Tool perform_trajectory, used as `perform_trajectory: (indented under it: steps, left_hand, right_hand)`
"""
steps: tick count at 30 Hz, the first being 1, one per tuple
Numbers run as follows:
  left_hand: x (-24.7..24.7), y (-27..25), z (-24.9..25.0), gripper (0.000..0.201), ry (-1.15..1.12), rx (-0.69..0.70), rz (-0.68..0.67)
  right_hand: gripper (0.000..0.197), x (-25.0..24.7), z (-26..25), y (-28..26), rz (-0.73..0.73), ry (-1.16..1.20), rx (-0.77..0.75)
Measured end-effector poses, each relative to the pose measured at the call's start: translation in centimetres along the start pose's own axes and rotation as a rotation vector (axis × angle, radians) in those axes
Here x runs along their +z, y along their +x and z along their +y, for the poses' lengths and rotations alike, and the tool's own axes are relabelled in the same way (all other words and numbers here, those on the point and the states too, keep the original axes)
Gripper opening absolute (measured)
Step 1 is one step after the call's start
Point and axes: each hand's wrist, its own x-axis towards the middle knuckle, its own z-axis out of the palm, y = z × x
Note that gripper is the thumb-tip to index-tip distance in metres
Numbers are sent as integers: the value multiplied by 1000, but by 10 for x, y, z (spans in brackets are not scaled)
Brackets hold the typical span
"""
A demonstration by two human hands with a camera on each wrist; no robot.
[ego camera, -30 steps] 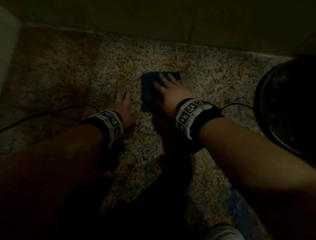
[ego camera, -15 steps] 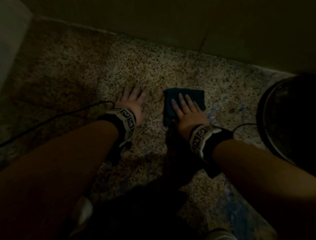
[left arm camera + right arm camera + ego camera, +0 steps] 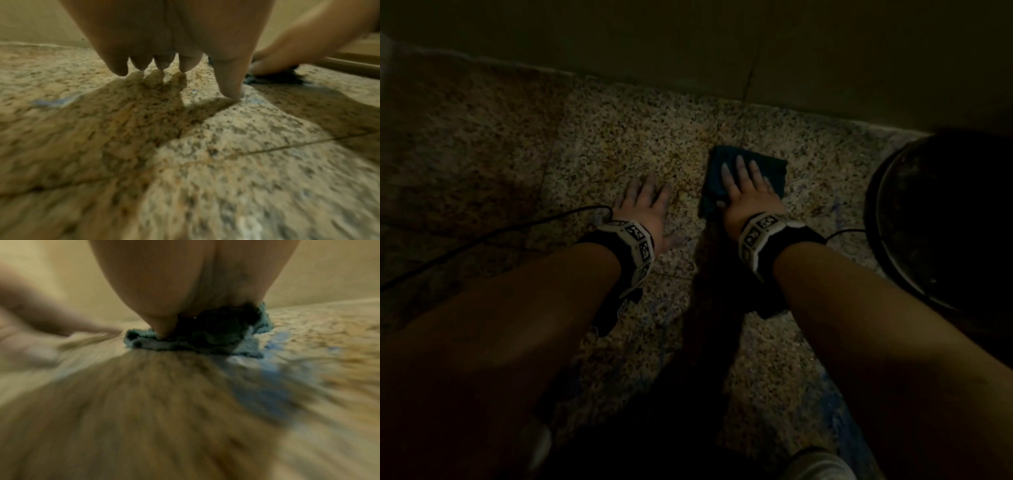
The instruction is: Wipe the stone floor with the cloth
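Head view dim and shadowed; both wrist views brighter, motion-blurred.

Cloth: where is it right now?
In the head view the cloth lies flat on the stone floor under the right hand, between the left hand and the dark bucket.

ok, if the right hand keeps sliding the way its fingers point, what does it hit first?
Likely the wall base. The right hand lies flat on the cloth, fingers pointing at it, with only bare stone floor between. Depth is unclear in this dim view.
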Motion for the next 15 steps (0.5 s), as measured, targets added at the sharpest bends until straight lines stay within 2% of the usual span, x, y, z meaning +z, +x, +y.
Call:
perform_trajectory:
  steps: [3, 7, 12, 15]
  left_hand:
    - [-1, 1, 8, 97, 12, 32, 33]
    - [3, 4, 21, 95, 16, 57, 19]
    - [6, 5, 25, 94, -14, 31, 23]
    - [8, 6, 30, 95, 19, 22, 47]
  right_hand:
    - [60, 1, -2, 1, -2, 6, 12]
    - [61, 12, 7, -11, 4, -37, -48]
    - [60, 37, 30, -43, -51, -68, -109]
    - [60, 36, 39, -43, -76, -80, -122]
